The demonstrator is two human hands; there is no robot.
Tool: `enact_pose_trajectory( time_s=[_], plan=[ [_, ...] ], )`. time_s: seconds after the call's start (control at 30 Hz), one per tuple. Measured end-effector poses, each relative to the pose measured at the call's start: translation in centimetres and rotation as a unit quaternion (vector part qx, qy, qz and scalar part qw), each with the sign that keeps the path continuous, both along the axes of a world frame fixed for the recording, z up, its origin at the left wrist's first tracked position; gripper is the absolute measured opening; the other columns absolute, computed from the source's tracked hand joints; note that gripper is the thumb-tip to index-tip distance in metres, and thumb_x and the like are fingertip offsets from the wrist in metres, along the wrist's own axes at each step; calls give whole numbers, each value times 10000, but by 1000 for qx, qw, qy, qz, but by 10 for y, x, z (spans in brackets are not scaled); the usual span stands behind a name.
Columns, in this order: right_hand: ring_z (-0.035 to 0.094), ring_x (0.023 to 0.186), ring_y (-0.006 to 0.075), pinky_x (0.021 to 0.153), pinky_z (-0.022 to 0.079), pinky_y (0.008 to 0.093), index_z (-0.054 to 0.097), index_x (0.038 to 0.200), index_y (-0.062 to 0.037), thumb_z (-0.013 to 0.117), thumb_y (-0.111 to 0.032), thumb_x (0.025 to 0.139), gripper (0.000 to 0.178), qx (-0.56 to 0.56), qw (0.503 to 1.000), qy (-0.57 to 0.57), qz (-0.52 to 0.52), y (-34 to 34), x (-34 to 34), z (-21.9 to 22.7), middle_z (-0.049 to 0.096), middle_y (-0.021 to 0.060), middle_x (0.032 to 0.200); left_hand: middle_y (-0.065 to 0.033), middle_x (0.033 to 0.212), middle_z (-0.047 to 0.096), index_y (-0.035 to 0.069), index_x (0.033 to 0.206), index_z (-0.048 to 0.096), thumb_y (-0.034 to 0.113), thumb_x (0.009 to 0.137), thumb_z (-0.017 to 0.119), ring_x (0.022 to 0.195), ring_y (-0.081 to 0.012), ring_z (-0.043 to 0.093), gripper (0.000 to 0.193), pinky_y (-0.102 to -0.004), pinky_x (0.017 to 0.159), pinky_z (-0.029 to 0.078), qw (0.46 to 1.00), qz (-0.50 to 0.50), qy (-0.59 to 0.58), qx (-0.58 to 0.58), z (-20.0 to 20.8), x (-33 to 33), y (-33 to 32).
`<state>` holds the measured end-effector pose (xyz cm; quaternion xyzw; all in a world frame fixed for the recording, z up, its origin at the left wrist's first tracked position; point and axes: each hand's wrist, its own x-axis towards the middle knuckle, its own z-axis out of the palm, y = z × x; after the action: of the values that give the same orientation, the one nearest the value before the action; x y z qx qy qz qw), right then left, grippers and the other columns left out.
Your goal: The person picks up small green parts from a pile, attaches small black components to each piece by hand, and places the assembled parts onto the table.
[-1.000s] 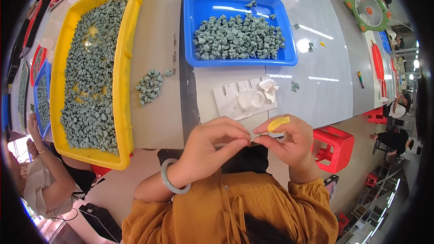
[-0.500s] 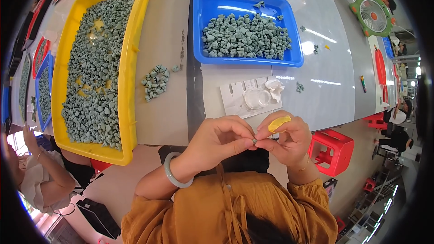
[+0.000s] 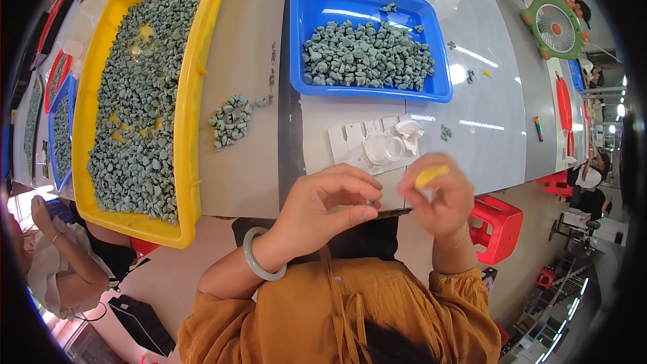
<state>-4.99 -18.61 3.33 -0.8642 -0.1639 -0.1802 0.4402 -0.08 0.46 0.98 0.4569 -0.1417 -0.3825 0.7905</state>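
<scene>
Between the thumb and fingers of my left hand (image 3: 320, 205), a small grey-green piece (image 3: 370, 202) shows just at the tips. My right hand (image 3: 441, 199) is raised a little to the right, apart from the left, its fingertips smeared by motion. A yellow finger cover (image 3: 431, 175) wraps one of its fingers. Just beyond both hands lies a white slotted plate (image 3: 342, 146) with clear round dishes (image 3: 384, 149) and a crumpled white tissue (image 3: 409, 130) on it. Farther back, a blue tray (image 3: 371, 93) holds many similar grey-green pieces (image 3: 367, 54).
At left stands a long yellow tray (image 3: 189, 128) full of grey-green pieces. A loose heap (image 3: 231, 121) lies between the trays. Small clusters (image 3: 446, 133) dot the right tabletop. A green fan (image 3: 554, 25), a red stool (image 3: 497, 229) and another person's arm (image 3: 71, 253) are around.
My hands have come apart: the right hand has moved up and to the right, away from the small piece. My left hand has stayed nearly in place.
</scene>
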Motion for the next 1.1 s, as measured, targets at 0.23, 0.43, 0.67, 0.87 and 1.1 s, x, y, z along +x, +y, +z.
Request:
enact_pose_trajectory(
  time_s=[0.23, 0.43, 0.67, 0.87, 1.1],
  plan=[
    [529, 709, 228, 608, 423, 301, 547, 825, -62, 705, 25, 628, 266, -151, 984, -62, -73, -21, 19, -3, 582, 59, 770, -86, 961, 549, -5, 907, 554, -45, 766, 601, 799, -138, 587, 154, -310, 790, 504, 996, 9, 89, -17, 0, 3, 5],
    [499, 689, 216, 600, 404, 286, 524, 816, -57, 706, 37, 623, 281, -203, 975, -73, -45, -18, 24, 3, 559, 64, 758, -82, 927, 552, -6, 903, 530, -59, 743, 620, 727, -69, 559, 191, -357, 851, 489, 991, 18, 129, -25, 0, 4, 6],
    [486, 676, 220, 598, 394, 294, 532, 814, -62, 713, 26, 615, 283, -222, 972, -68, -29, -17, 26, 6, 543, 66, 761, -63, 931, 550, -6, 915, 544, -52, 720, 646, 728, -80, 560, 225, -363, 860, 482, 992, 15, 125, -27, -2, 5, 6],
    [480, 681, 208, 616, 399, 290, 496, 856, -80, 679, 66, 641, 318, -150, 986, -54, -45, -16, 19, 2, 599, 69, 733, -54, 917, 552, 7, 922, 558, -46, 717, 651, 772, -120, 572, 232, -315, 817, 483, 991, 30, 118, -49, -3, 4, 6],
    [534, 694, 200, 606, 442, 274, 518, 843, -85, 697, 47, 642, 300, 48, 998, 18, 28, 17, 3, -1, 644, 30, 800, -77, 935, 578, 6, 929, 548, -69, 713, 646, 785, -109, 569, 249, -246, 735, 478, 992, 22, 124, -33, -1, 5, 5]
  ],
)
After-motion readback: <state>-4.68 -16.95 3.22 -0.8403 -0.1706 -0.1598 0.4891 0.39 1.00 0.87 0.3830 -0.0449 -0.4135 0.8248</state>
